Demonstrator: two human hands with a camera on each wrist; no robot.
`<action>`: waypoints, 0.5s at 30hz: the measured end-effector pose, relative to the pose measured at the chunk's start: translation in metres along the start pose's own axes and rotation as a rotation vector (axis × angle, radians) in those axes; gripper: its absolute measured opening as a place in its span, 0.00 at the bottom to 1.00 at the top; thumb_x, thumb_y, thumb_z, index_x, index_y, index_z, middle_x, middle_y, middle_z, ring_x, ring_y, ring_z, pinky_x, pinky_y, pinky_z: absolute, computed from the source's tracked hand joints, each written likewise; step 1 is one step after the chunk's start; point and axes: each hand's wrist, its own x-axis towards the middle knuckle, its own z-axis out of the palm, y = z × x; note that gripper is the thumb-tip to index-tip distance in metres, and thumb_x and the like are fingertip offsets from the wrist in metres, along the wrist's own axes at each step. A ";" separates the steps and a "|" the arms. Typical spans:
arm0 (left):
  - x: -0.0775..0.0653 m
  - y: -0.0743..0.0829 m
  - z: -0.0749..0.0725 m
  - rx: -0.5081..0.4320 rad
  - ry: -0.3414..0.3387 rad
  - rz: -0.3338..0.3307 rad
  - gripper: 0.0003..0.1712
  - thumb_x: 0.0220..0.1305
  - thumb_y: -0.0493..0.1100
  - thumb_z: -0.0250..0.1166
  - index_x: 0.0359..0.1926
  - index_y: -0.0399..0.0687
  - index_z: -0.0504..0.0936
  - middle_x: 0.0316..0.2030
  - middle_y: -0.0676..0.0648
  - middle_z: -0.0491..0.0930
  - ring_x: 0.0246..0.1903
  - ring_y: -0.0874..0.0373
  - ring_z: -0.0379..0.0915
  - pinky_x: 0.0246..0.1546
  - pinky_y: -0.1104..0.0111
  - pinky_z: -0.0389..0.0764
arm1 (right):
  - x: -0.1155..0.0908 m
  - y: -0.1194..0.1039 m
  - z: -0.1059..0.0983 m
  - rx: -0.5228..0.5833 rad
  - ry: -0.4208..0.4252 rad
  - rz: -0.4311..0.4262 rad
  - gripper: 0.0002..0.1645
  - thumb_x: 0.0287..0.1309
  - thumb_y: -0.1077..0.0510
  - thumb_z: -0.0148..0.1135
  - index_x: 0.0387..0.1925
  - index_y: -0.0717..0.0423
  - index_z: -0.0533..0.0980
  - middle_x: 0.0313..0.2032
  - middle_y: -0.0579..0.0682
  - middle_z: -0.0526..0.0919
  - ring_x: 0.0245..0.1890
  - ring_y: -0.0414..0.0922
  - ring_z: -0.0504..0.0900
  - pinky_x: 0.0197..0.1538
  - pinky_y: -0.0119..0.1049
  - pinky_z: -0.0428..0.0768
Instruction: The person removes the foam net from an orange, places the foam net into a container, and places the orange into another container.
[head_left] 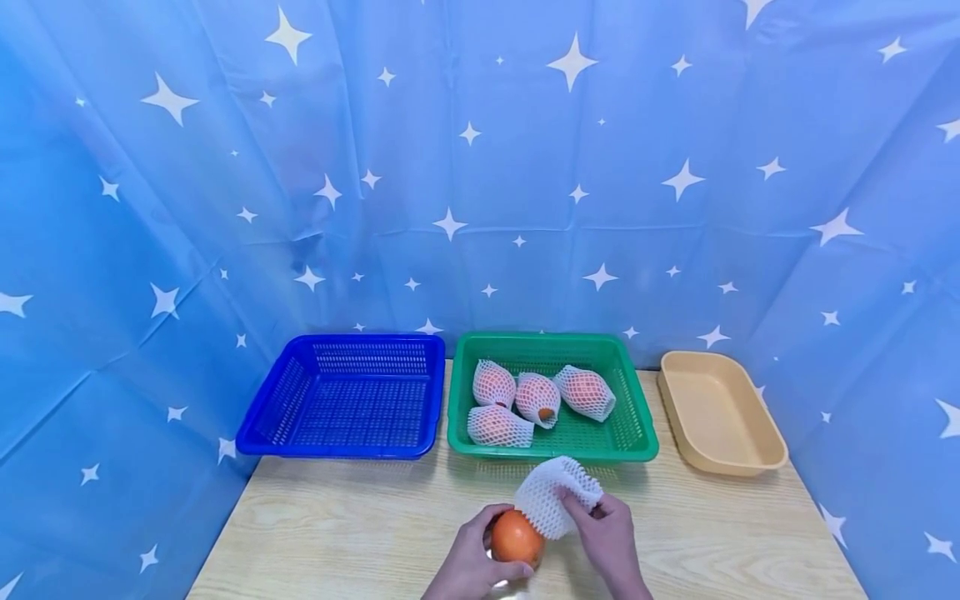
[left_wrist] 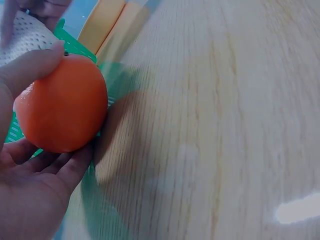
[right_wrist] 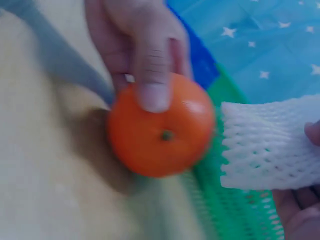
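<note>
An orange (head_left: 517, 537) with a small green stem end is held in my left hand (head_left: 474, 557), thumb on one side and fingers curled round the other. In the right wrist view, the thumb lies close to the stem end of the orange (right_wrist: 167, 150). My right hand (head_left: 606, 533) pinches a white foam net sleeve (head_left: 551, 496) by its far part. The sleeve's open end faces the orange; a narrow gap shows between them in the right wrist view. Behind the hands, a green basket (head_left: 555, 454) holds several fruits in foam nets (head_left: 537, 396).
A blue basket (head_left: 337, 452) stands left of the green one, with nothing seen inside. To the right is a beige tray (head_left: 720, 417). All stand on a wooden table (head_left: 337, 517), before a blue curtain (head_left: 510, 183) with white stars.
</note>
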 end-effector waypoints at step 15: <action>-0.001 0.000 -0.002 0.006 -0.022 0.013 0.42 0.46 0.49 0.84 0.63 0.58 0.76 0.54 0.54 0.81 0.50 0.60 0.80 0.49 0.63 0.82 | 0.061 -0.067 -0.103 -0.161 0.156 -0.156 0.29 0.62 0.42 0.71 0.51 0.62 0.83 0.27 0.26 0.85 0.29 0.28 0.82 0.30 0.27 0.81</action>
